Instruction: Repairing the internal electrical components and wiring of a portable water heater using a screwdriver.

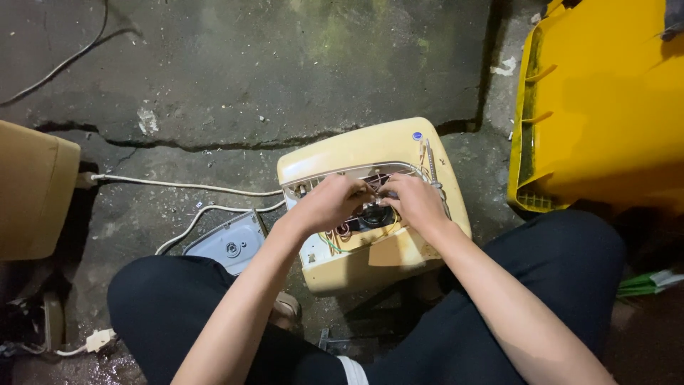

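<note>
I see a cream-yellow appliance housing (370,153) lying open on the cracked concrete floor (235,85), between the person's knees in black trousers. Left hand (329,203) is curled inside the opening, fingers pinched on thin red wires (370,187) (grip looks closed, but exactly what sits between the fingertips is too small to tell). Right hand (417,202) sits just beside it, fingers bent down into the same cavity, touching the wiring near a dark round part (372,216); I cannot tell whether it clamps anything. A thin screwdriver (431,160) rests on the housing's top right edge. A grey plastic cover (231,244) lies on the floor just left of the housing, with a white cable (178,185) running past it toward a tan box (32,189) at the left edge. A white plug (96,341) lies lower left. A yellow bin (605,107) stands at the right, well apart from the hands.
</note>
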